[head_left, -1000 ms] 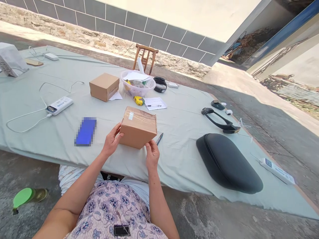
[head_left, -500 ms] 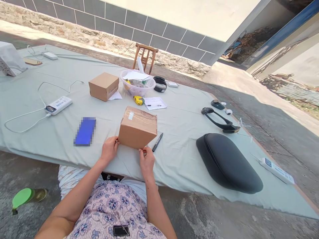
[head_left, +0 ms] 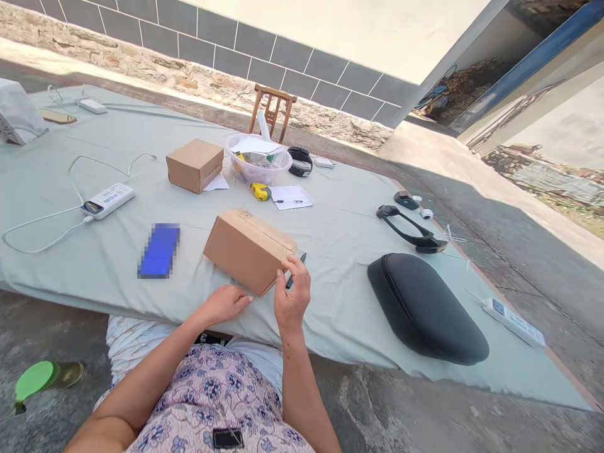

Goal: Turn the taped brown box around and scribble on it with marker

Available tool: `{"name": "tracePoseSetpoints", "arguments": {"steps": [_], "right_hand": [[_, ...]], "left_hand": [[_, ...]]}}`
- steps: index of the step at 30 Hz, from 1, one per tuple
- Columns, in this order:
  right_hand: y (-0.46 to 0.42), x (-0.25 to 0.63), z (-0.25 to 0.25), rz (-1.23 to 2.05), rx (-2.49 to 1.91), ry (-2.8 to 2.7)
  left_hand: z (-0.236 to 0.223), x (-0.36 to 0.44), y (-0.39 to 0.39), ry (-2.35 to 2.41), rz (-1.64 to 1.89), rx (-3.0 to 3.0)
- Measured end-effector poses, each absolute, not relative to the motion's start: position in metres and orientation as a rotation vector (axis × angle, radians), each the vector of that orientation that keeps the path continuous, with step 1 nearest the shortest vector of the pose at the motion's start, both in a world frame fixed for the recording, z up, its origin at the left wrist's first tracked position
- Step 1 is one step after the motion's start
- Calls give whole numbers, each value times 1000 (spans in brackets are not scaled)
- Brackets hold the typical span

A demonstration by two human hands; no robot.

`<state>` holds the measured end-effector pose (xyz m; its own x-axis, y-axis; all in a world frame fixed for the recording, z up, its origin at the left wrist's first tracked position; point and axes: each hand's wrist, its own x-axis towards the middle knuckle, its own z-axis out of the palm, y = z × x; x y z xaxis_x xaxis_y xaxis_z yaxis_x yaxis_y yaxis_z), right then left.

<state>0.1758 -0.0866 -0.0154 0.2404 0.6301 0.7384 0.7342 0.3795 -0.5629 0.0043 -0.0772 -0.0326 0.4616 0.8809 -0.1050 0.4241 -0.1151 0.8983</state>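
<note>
Across the pale green cloth [head_left: 340, 226], you are holding the cardboard box [head_left: 248, 251] tilted near its front edge, your right hand [head_left: 293, 294] clenching the box's end beside a black marker [head_left: 296, 269]. Your left hand [head_left: 224, 304] is open and released, just beside the box.

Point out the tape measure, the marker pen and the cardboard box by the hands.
Yellow tape measure [head_left: 260, 192], head view, on its yellow case.
Cardboard box [head_left: 246, 251], head view, on its large upward side.
Black marker pen [head_left: 302, 257], head view, on its upper end.
</note>
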Motion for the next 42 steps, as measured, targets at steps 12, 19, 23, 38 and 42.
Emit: {"name": "tracePoseSetpoints", "arguments": {"steps": [12,19,23,38,42], "right_hand": [[-87,173,-24,108,-1288,-1436],[-91,172,-24,81,-1299,-1423],[-97,173,-28,116,-1272,-1413],[-94,183,-41,414,-1655,-1369],[-90,175,-43,329,-1719,-1315]], "left_hand": [[6,-36,-44,1742,1512,1561],[-9,-31,-40,1580,1372,1381],[-10,-35,-46,1473,1492,1288],[-30,-33,-52,1693,1095,1471],[-18,-21,-58,1781,1016,1436]]}}
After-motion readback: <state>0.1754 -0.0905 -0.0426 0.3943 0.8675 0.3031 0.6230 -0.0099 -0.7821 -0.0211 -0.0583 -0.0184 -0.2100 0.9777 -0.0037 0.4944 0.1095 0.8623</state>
